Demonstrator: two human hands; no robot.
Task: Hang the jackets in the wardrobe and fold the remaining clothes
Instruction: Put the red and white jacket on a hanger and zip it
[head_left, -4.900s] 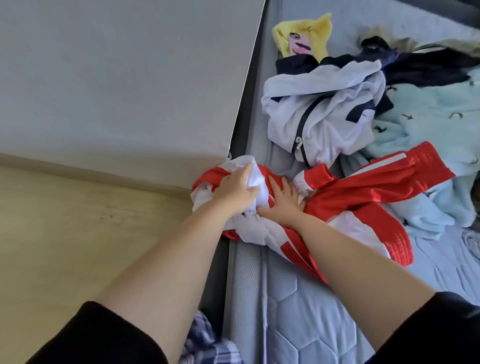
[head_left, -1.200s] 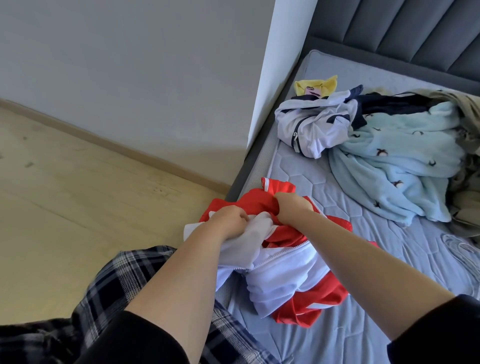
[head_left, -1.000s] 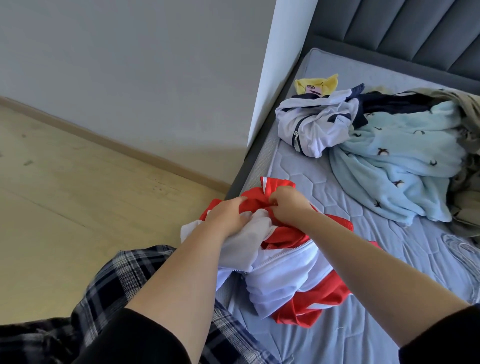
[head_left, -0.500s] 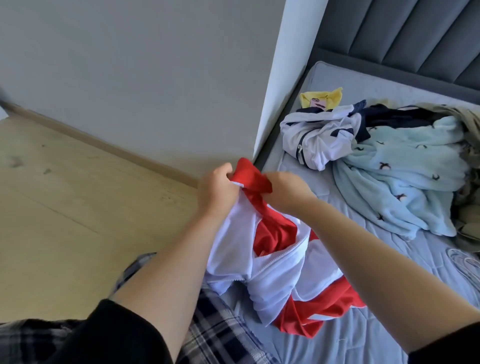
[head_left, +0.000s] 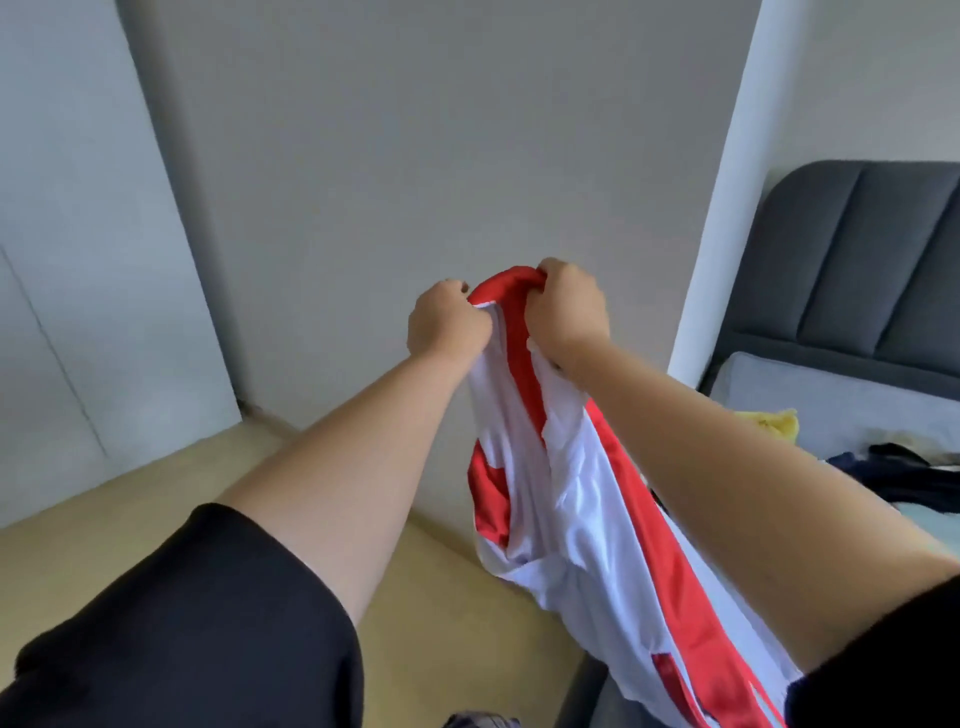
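Observation:
A red and white jacket (head_left: 571, 499) hangs in the air in front of a grey wall. My left hand (head_left: 447, 322) and my right hand (head_left: 569, 312) grip its red collar side by side at the top. The jacket's body drops down to the lower right, over the edge of the bed (head_left: 810, 410). More clothes lie on the mattress at the far right: a yellow piece (head_left: 776, 422) and a dark navy garment (head_left: 893, 475). The wardrobe is not in view.
A grey wall panel (head_left: 415, 156) stands straight ahead, with a white wall edge (head_left: 722, 182) to its right. A dark grey padded headboard (head_left: 872, 260) rises behind the bed. Light wooden floor (head_left: 130, 514) runs to the left and below. A pale door or panel (head_left: 67, 234) is at the left.
Both hands have lifted the red and white jacket off the mattress and up to chest height by its collar. My view has swung up from the bed toward the wall.

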